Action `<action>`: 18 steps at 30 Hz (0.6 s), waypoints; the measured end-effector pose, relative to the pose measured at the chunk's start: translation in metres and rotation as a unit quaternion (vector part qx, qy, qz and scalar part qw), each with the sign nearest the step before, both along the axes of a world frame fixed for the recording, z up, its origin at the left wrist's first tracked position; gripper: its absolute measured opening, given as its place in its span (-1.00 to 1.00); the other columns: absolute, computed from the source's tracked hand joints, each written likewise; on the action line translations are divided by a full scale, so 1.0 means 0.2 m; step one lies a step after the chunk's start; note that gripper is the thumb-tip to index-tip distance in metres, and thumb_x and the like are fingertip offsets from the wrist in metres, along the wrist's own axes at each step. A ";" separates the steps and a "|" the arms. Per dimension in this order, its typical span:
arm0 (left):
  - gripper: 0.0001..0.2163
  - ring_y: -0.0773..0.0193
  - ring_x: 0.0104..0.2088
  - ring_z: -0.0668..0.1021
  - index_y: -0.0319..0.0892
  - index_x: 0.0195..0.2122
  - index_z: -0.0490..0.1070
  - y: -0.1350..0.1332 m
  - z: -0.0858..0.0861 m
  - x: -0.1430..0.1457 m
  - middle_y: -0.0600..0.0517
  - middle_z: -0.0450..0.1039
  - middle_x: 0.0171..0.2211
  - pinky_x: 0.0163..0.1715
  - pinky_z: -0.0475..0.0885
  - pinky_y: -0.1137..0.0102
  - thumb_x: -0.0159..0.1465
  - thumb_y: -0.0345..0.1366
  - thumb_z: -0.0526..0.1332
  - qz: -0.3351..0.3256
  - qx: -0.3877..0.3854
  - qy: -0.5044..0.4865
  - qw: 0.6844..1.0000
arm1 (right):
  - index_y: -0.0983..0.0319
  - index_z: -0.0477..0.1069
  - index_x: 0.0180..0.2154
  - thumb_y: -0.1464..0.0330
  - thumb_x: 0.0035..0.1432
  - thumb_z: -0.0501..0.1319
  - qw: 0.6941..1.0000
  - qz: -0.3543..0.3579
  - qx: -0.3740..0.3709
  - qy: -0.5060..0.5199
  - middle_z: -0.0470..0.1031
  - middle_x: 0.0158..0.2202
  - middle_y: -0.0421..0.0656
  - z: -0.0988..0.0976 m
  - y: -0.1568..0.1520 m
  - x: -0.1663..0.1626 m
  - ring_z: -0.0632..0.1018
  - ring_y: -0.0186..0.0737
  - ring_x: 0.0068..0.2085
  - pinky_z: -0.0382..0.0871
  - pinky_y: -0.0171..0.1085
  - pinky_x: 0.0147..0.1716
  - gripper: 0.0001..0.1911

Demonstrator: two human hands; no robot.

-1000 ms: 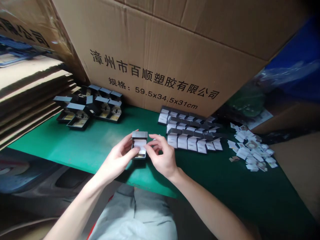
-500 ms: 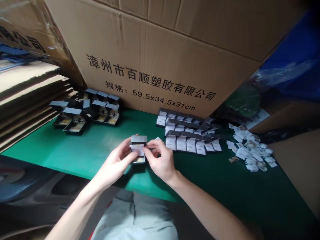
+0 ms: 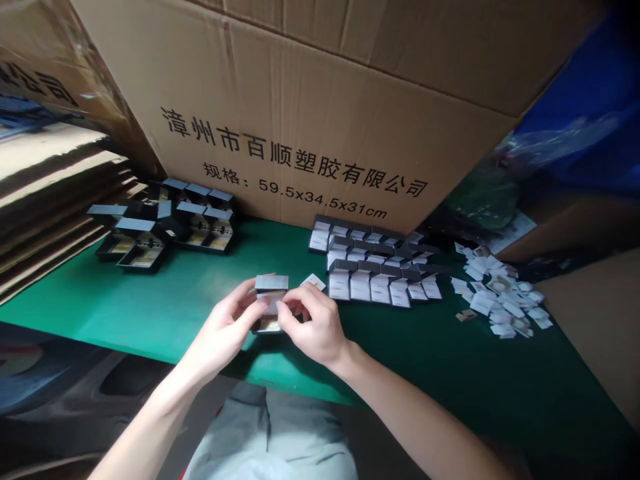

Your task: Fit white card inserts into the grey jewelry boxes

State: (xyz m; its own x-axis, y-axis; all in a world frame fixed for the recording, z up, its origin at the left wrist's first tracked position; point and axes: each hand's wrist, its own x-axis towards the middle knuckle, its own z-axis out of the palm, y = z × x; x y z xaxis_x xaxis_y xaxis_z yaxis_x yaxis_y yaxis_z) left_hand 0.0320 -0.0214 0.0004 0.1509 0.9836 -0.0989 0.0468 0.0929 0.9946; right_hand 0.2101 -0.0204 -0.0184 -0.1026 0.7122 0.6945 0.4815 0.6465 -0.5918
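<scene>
A small dark hinged box, its lid raised, is held over the front part of the green table. My left hand grips it from the left, with the thumb at the white insert inside the lid. From the right, my right hand pinches the edge of that insert between thumb and fingers. The lower half of the box shows a pale yellowish inside. Just behind my right hand lies a loose white card piece on the table.
Rows of open boxes with white inserts stand at centre right. Open dark boxes without white inserts are grouped at left. A pile of white pieces lies right on the green table. A large carton stands behind.
My right hand has moved left and slightly down, closer over the box's front and the insert. The box has shifted slightly left in view; the loose white piece behind now shows more.
</scene>
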 end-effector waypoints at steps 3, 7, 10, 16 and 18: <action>-0.55 0.08 -0.26 0.64 -0.12 0.02 0.55 0.00 -0.02 0.00 -0.04 0.67 -0.20 -0.13 0.60 0.29 0.28 0.11 0.36 0.007 0.016 0.007 1.000 | 0.20 0.52 -0.35 0.38 0.36 0.21 0.999 0.013 0.026 -0.026 0.48 -0.50 -0.24 -0.01 0.00 0.00 0.43 -0.39 -0.52 0.35 -0.37 -0.50 -0.80; -0.56 0.09 -0.22 0.64 -0.11 0.02 0.54 0.01 -0.03 -0.01 -0.04 0.66 -0.19 -0.18 0.57 0.34 0.30 0.10 0.34 0.012 0.023 0.020 0.999 | 0.19 0.57 -0.42 0.35 0.40 0.19 0.994 0.018 0.069 -0.088 0.45 -0.56 -0.25 -0.01 0.00 0.01 0.40 -0.40 -0.55 0.28 -0.35 -0.54 -0.68; -0.57 0.12 -0.25 0.62 -0.14 -0.04 0.55 0.01 -0.03 0.00 -0.02 0.63 -0.25 -0.26 0.54 0.39 0.27 0.10 0.36 0.026 0.026 0.028 0.999 | 0.18 0.57 -0.46 0.34 0.42 0.19 0.989 0.026 0.083 -0.120 0.41 -0.57 -0.26 0.00 -0.01 0.02 0.37 -0.40 -0.56 0.22 -0.33 -0.57 -0.63; -0.57 0.14 -0.29 0.59 -0.17 -0.09 0.56 0.00 -0.01 0.01 -0.02 0.61 -0.31 -0.34 0.51 0.40 0.23 0.09 0.39 0.038 0.025 0.028 0.999 | 0.19 0.59 -0.48 0.31 0.46 0.15 0.984 0.036 0.065 -0.160 0.39 -0.58 -0.25 0.00 -0.01 0.03 0.33 -0.39 -0.56 0.18 -0.32 -0.57 -0.56; -0.58 0.15 -0.31 0.58 -0.17 -0.10 0.55 0.00 -0.01 0.01 -0.01 0.60 -0.33 -0.35 0.50 0.41 0.23 0.07 0.39 0.039 0.027 0.027 0.999 | 0.18 0.61 -0.46 0.30 0.47 0.14 0.982 0.043 0.053 -0.177 0.41 -0.57 -0.24 -0.01 -0.01 0.03 0.35 -0.38 -0.55 0.20 -0.32 -0.55 -0.56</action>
State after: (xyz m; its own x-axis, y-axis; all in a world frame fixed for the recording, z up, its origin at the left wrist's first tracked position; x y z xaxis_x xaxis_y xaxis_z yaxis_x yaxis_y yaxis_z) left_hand 0.0346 -0.0210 -0.0008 0.0701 0.9962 -0.0523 0.0953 0.0455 0.9944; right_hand 0.2167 -0.0220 -0.0198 -0.4066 0.6160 0.6747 0.5860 0.7424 -0.3247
